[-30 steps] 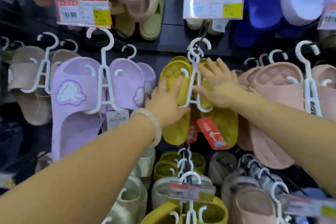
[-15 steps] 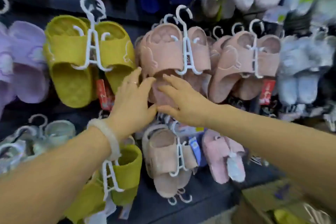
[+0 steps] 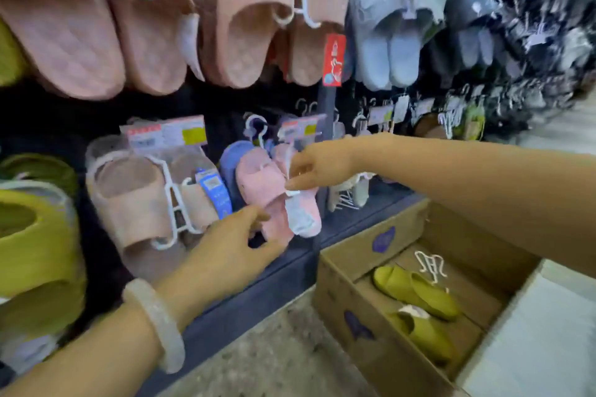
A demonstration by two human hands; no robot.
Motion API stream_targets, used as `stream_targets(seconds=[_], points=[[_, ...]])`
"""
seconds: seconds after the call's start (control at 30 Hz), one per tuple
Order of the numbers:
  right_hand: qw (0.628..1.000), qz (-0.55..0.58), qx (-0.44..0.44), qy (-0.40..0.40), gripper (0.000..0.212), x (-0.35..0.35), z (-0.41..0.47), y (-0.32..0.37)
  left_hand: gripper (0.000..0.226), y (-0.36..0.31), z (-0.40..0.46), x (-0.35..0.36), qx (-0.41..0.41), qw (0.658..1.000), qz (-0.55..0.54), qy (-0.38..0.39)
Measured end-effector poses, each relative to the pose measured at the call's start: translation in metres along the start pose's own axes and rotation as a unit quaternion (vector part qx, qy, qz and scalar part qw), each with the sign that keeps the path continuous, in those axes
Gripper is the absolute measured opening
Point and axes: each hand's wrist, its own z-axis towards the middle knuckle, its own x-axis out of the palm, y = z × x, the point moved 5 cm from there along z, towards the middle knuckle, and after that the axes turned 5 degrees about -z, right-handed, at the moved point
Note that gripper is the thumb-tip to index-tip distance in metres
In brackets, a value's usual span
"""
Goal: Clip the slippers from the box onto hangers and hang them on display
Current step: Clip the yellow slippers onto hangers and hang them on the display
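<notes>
Dropping from the upper peach row to the lower rail, the right hand [image 3: 317, 167] pinches a white tag on fuzzy pink slippers [image 3: 271, 190]; the left hand [image 3: 232, 251], fingers loosely curled, touches their toe. Smooth olive slippers [image 3: 416, 292] lie in the cardboard box [image 3: 364, 271].

A dark display wall [image 3: 225, 100] carries rows of slippers clipped to white hangers: tan-pink pairs [image 3: 135, 26] along the top, grey-blue ones [image 3: 383, 39] to their right, a beige pair [image 3: 135, 203] and a pink pair [image 3: 267, 190] lower down (price tags sit above these). On the speckled floor [image 3: 274, 354] just beside the wall's base stands an open cardboard box [image 3: 371, 316] holding two yellow-green slippers [image 3: 416, 293] and a loose white hanger [image 3: 430, 264].
</notes>
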Motion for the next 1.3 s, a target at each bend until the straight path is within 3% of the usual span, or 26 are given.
stream_targets(seconds=[0.13, 0.27, 0.4, 0.5, 0.67, 0.83, 0.93, 1.07, 1.13, 1.2, 1.3], points=[[0.998, -0.001, 0.034, 0.056, 0.041, 0.122, 0.005, -0.104, 0.050, 0.028, 0.004, 0.136, -0.051, 0.997, -0.052, 0.029], [0.987, 0.036, 0.117, 0.104, 0.031, 0.239, -0.022, -0.222, 0.038, 0.018, 0.010, 0.224, -0.087, 0.993, -0.036, 0.067], [0.976, 0.115, 0.169, 0.069, 0.041, 0.289, -0.034, -0.315, 0.036, -0.031, 0.078, 0.278, -0.073, 0.993, -0.039, 0.080], [0.977, 0.127, 0.151, 0.083, 0.042, 0.316, -0.018, -0.353, 0.039, -0.054, 0.123, 0.340, -0.127, 0.983, -0.035, 0.131], [0.978, 0.123, 0.085, 0.142, 0.043, 0.361, 0.015, -0.385, 0.023, -0.052, 0.161, 0.431, -0.236, 0.948, 0.034, 0.213], [0.976, 0.034, 0.033, 0.211, 0.056, 0.421, 0.050, -0.396, 0.058, -0.004, 0.156, 0.507, -0.366, 0.890, 0.057, 0.266], [0.975, -0.015, -0.026, 0.222, 0.079, 0.459, 0.074, -0.397, 0.077, 0.014, 0.160, 0.537, -0.396, 0.877, 0.035, 0.271], [0.959, -0.022, -0.080, 0.272, 0.113, 0.493, 0.097, -0.387, 0.073, 0.028, 0.164, 0.563, -0.440, 0.861, -0.011, 0.254], [0.957, -0.049, -0.104, 0.266, 0.110, 0.499, 0.105, -0.381, 0.067, 0.033, 0.167, 0.567, -0.451, 0.860, -0.022, 0.239], [0.962, -0.068, -0.114, 0.237, 0.093, 0.502, 0.112, -0.381, 0.062, 0.039, 0.171, 0.567, -0.452, 0.867, -0.064, 0.197], [0.972, -0.071, -0.108, 0.196, 0.068, 0.501, 0.119, -0.391, 0.061, 0.049, 0.171, 0.563, -0.491, 0.853, -0.155, 0.079]])
